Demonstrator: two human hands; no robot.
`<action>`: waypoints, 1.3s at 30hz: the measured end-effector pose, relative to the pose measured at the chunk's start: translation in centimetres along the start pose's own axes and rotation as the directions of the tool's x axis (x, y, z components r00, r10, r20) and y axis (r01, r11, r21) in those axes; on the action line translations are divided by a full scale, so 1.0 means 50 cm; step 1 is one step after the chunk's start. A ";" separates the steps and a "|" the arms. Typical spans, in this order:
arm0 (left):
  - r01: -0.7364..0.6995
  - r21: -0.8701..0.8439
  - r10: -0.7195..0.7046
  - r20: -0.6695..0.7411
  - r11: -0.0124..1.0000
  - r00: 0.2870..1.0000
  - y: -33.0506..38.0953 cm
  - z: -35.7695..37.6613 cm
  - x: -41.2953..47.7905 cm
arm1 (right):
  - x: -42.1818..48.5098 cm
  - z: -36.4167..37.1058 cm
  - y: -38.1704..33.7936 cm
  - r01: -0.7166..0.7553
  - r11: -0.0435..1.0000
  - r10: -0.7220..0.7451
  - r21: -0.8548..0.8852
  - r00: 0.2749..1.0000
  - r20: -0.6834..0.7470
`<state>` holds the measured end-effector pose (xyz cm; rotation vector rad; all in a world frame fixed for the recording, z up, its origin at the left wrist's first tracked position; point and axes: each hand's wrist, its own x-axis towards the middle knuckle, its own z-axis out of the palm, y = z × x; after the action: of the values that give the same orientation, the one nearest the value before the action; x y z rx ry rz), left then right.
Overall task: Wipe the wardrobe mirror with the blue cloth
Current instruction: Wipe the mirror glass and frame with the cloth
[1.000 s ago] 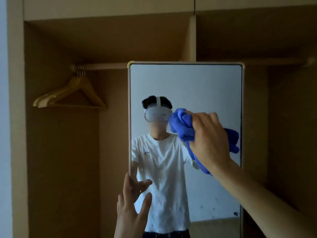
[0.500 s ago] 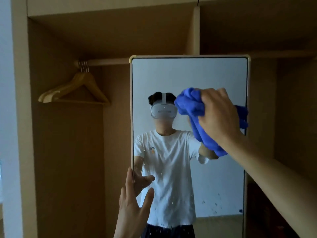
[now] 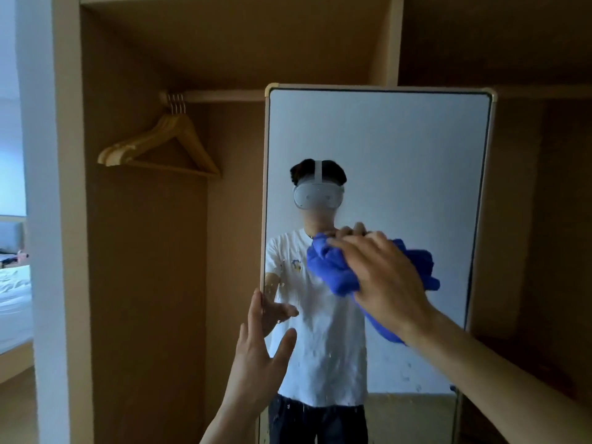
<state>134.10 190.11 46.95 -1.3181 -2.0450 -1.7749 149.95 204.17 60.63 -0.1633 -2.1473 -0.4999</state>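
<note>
Wardrobe mirror (image 3: 384,139) is standing upright inside the open wardrobe, just right of the wooden hangers (image 3: 160,145) that are hanging from the rail (image 3: 217,95). The right hand (image 3: 384,277) is pressing the bunched blue cloth (image 3: 330,270) against the middle of the glass, its grip curling round the cloth and grasping it. The left hand (image 3: 256,354) is resting at the mirror's left edge with its fingers straight, its grip released, seemingly steadying the frame. Pale specks (image 3: 410,370) are showing on the lower part of the glass, toward the bottom edge, while the upper part is looking even. Judging by this, the wiping is in progress: the middle is being worked, and the lower part is likely waiting for its pass.
</note>
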 end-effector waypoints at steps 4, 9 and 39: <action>-0.060 0.011 0.061 -0.024 0.998 0.998 -0.008 0.004 -0.001 | 0.142 -0.061 0.024 -0.135 0.991 0.133 -0.006 0.983 -0.125; -0.078 -0.010 0.078 -0.015 0.997 0.997 -0.019 0.001 0.004 | -0.007 0.044 -0.069 -0.057 0.998 0.057 0.006 0.997 -0.054; -0.057 -0.057 0.061 0.063 0.997 0.996 -0.021 -0.031 0.005 | 0.160 -0.019 -0.051 -0.129 0.988 0.118 -0.080 0.984 -0.135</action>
<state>132.60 189.00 46.77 -1.4544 -1.9807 -1.7983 145.22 200.92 66.81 -0.3034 -1.9753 -0.5189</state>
